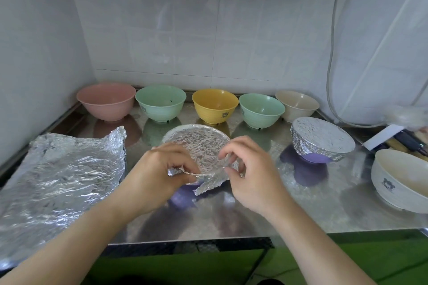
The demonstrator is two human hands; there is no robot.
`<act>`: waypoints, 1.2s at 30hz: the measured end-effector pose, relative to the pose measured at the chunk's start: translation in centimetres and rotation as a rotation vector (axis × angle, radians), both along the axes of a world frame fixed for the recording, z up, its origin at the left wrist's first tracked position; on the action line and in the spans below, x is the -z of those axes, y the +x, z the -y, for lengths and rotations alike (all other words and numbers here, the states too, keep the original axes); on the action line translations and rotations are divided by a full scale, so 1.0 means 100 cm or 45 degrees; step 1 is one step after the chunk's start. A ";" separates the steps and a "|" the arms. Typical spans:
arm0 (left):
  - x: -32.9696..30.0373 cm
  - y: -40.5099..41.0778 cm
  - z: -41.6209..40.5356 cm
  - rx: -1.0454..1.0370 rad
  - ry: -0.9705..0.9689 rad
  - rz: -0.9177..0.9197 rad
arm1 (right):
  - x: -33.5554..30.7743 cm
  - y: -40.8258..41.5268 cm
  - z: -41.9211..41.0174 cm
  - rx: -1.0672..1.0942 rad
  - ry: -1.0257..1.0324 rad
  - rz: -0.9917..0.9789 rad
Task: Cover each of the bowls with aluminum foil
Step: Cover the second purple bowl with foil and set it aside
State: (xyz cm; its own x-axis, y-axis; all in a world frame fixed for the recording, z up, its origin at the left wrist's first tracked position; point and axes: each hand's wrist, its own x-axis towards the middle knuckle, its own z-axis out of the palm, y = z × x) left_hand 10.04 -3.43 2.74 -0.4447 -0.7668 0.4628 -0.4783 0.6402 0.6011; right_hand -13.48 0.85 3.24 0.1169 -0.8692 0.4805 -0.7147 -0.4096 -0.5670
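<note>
Item, centre of the reflective steel surface (243, 220): a purple bowl (183, 194) is being covered by a crinkled sheet of aluminium foil (196, 143), which is lying flat across its mouth and being folded down at the near rim; only a little purple is being shown below the foil's edge.

Item, left hand (159, 173): a bunched foil corner at the near-left rim is being pinched between thumb and curled fingers.

Item, right hand (252, 176): the foil edge at the near-right rim is being pinched by curled fingertips; a loose flap is hanging down between the two hands.

Item, right of centre: a second purple bowl, foil-wrapped over mouth and sides (322, 139), is being shown with its base left bare; it is standing apart from the bowl in hand.

Item, back row along the tiled wall, all uncovered, listed left to right: pink bowl (106, 102); pale green bowl (161, 102); yellow bowl (215, 104); second pale green bowl (261, 109); beige bowl (297, 104).

Item, right edge: a white bowl with a small dark printed figure (398, 180) is standing uncovered.

Item, left side: a large loose sheet of crumpled foil (60, 178) is lying on the surface, its far corner being held curled upward.
</note>
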 end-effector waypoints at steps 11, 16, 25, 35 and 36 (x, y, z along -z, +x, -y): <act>0.007 -0.009 -0.008 -0.091 -0.311 0.185 | 0.008 0.019 0.010 -0.055 -0.181 -0.292; 0.010 -0.011 -0.006 -0.113 -0.244 0.095 | 0.009 0.013 0.006 -0.131 -0.043 -0.157; 0.002 -0.003 -0.009 -0.161 -0.109 0.093 | 0.027 0.004 -0.003 0.343 0.316 0.132; 0.008 -0.036 -0.005 -0.194 -0.262 0.192 | 0.036 0.026 0.004 0.444 0.388 0.025; 0.008 -0.036 -0.005 -0.187 -0.252 0.187 | 0.037 0.027 0.005 0.453 0.389 0.032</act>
